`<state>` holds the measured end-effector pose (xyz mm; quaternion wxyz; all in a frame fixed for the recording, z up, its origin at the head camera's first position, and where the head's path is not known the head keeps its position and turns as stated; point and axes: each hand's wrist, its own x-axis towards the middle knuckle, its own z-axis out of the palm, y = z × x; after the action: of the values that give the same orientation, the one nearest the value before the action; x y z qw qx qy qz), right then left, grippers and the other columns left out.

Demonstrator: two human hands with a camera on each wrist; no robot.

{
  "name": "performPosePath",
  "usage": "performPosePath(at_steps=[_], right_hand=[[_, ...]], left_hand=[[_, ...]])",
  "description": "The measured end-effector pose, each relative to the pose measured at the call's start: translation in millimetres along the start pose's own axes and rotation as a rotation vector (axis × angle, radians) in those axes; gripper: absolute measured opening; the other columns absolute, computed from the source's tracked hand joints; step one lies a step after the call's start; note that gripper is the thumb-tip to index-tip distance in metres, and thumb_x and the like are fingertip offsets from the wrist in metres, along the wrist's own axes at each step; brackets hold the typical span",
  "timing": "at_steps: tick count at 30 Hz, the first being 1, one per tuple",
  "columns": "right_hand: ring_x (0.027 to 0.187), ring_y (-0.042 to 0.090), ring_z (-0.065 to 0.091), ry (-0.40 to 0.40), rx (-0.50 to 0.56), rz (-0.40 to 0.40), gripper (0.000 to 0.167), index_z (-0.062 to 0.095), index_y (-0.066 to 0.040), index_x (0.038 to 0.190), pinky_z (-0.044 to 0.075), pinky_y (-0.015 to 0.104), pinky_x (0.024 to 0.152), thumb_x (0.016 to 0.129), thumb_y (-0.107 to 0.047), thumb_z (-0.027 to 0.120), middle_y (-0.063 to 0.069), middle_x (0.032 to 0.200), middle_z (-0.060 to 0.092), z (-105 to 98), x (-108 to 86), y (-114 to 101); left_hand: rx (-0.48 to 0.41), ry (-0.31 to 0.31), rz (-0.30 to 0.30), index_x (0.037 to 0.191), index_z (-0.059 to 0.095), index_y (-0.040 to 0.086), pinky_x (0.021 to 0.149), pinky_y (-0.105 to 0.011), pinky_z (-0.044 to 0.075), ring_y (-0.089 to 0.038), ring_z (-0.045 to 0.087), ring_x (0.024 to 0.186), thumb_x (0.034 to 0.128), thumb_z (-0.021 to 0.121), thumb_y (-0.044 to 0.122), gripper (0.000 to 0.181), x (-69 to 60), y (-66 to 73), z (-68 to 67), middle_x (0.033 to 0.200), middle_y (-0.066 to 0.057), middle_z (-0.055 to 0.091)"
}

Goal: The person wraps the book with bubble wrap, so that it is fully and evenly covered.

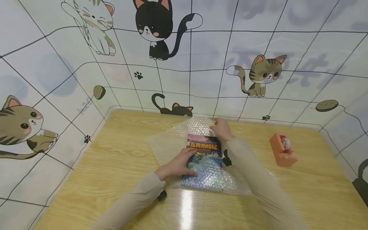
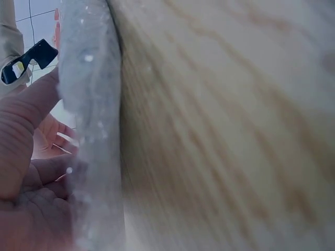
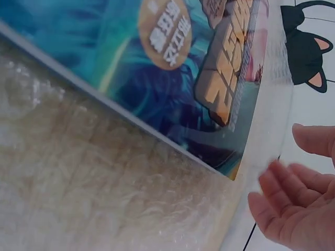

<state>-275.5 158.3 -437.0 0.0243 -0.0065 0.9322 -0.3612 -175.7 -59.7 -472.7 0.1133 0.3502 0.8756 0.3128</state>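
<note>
A colourful book (image 1: 204,150) lies on a sheet of bubble wrap (image 1: 169,140), its lower part covered by a folded-over layer. My left hand (image 1: 179,163) rests on the book's left side, fingers spread and thumb on the wrapped part. In the left wrist view, that hand (image 2: 23,146) is beside the upright-looking wrap edge (image 2: 94,130). My right hand (image 1: 222,129) is at the wrap's far right edge, beyond the book's top corner. The right wrist view shows this hand (image 3: 298,209) with loosely bent fingers and nothing held, near the book (image 3: 157,94) and wrap (image 3: 104,183).
An orange tape dispenser (image 1: 283,150) with a roll stands on the wooden table (image 1: 115,153), right of the wrap. A cat-patterned cloth (image 1: 207,73) rises behind the table and along its sides.
</note>
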Motion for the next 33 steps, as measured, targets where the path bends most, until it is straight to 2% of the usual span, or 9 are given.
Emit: performPosePath(at_steps=[4, 9, 13, 17, 25, 33], right_hand=[[0.097, 0.037, 0.057, 0.01, -0.009, -0.029, 0.039, 0.051, 0.01, 0.125, 0.048, 0.047, 0.083, 0.09, -0.008, 0.055, 0.026, 0.111, 0.059, 1.3, 3.5, 2.1], [0.095, 0.034, 0.058, 0.041, -0.029, -0.083, 0.026, 0.062, 0.007, 0.111, 0.049, 0.045, 0.08, 0.091, -0.009, 0.055, 0.023, 0.107, 0.062, 4.2, 5.0, 4.5], [0.092, 0.032, 0.06, 0.077, -0.012, -0.101, 0.019, 0.065, 0.004, 0.102, 0.049, 0.044, 0.079, 0.092, -0.01, 0.057, 0.02, 0.102, 0.065, -0.9, -2.3, 0.4], [0.089, 0.032, 0.062, 0.082, 0.003, -0.178, 0.017, 0.067, 0.004, 0.1, 0.05, 0.045, 0.078, 0.09, -0.006, 0.059, 0.02, 0.1, 0.067, -9.5, -14.0, -3.4], [0.079, 0.03, 0.066, 0.042, -0.083, -0.407, 0.009, 0.072, 0.003, 0.09, 0.054, 0.043, 0.07, 0.085, -0.002, 0.066, 0.016, 0.086, 0.07, -13.1, -39.4, 4.4], [0.08, 0.029, 0.064, -0.063, -0.164, -0.507, 0.006, 0.074, -0.003, 0.083, 0.054, 0.041, 0.069, 0.081, 0.0, 0.069, 0.011, 0.084, 0.069, -6.5, -55.3, 15.2]], left_hand=[[0.001, 0.002, 0.004, 0.138, 0.035, -0.009, 0.111, -0.043, 0.025, -0.034, 0.028, 0.134, 0.0694, 0.083, 0.031, 0.093, 0.9, 1.1, -0.4, 0.144, -0.02, 0.034], [0.011, -0.005, 0.005, 0.139, 0.035, -0.008, 0.111, -0.042, 0.025, -0.034, 0.028, 0.134, 0.0698, 0.083, 0.031, 0.093, 1.7, 1.4, 0.1, 0.144, -0.02, 0.034], [0.006, -0.007, 0.012, 0.138, 0.035, -0.008, 0.111, -0.043, 0.026, -0.035, 0.029, 0.133, 0.0703, 0.082, 0.032, 0.092, 2.4, 2.0, 0.1, 0.144, -0.02, 0.034], [0.005, -0.012, -0.01, 0.14, 0.035, -0.007, 0.111, -0.042, 0.025, -0.033, 0.028, 0.134, 0.0707, 0.082, 0.032, 0.092, 2.1, 2.5, -0.3, 0.145, -0.019, 0.033], [-0.004, -0.022, -0.032, 0.141, 0.033, -0.005, 0.111, -0.042, 0.025, -0.032, 0.026, 0.135, 0.0713, 0.082, 0.033, 0.093, 1.1, 1.0, 0.4, 0.146, -0.017, 0.032], [-0.014, -0.019, -0.025, 0.139, 0.036, -0.005, 0.111, -0.043, 0.026, -0.032, 0.028, 0.135, 0.072, 0.081, 0.033, 0.09, 0.1, 1.2, 0.8, 0.145, -0.017, 0.033]])
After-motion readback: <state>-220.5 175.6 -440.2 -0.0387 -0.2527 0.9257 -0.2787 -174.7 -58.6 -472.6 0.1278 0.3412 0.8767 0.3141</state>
